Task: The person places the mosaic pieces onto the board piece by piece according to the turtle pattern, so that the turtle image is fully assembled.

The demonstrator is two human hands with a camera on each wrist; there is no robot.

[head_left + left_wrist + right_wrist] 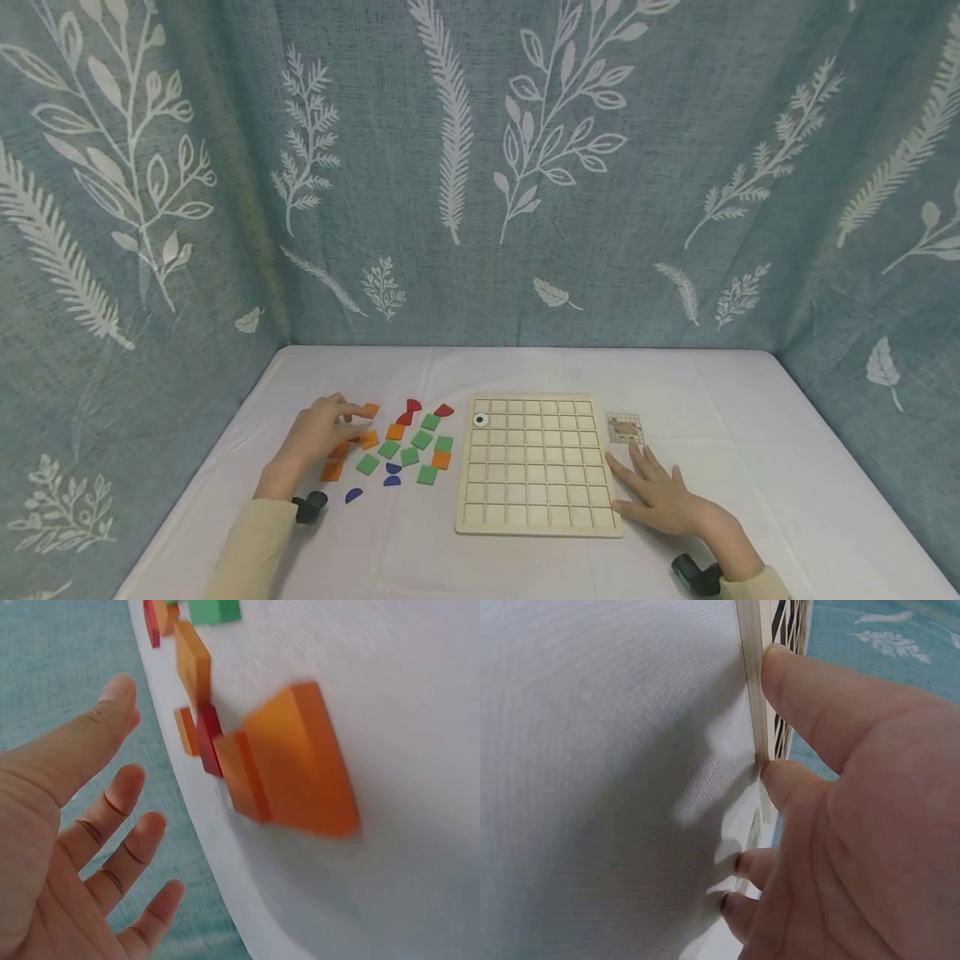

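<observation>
My left hand [317, 429] is over the orange square tiles [332, 472] at the left, its thumb and fingers apart. Between them the left wrist view shows no tile; a red piece [209, 740] lies among orange tiles just beyond the fingertips. Spread fingers of my right hand [663, 496] rest at the right edge of the wooden grid board [538, 532]. In the right wrist view, its thumb and a finger touch the board's side [756, 697]. A white round piece with a black dot [481, 420] sits in the board's upper left part.
Several green square tiles [409, 456], red pieces [444, 410] and blue half-round pieces [354, 495] are scattered left of the board. A small printed card [625, 427] lies beyond the right hand's fingertips. A leaf-patterned curtain [525, 292] stands behind the white-covered table [405, 558].
</observation>
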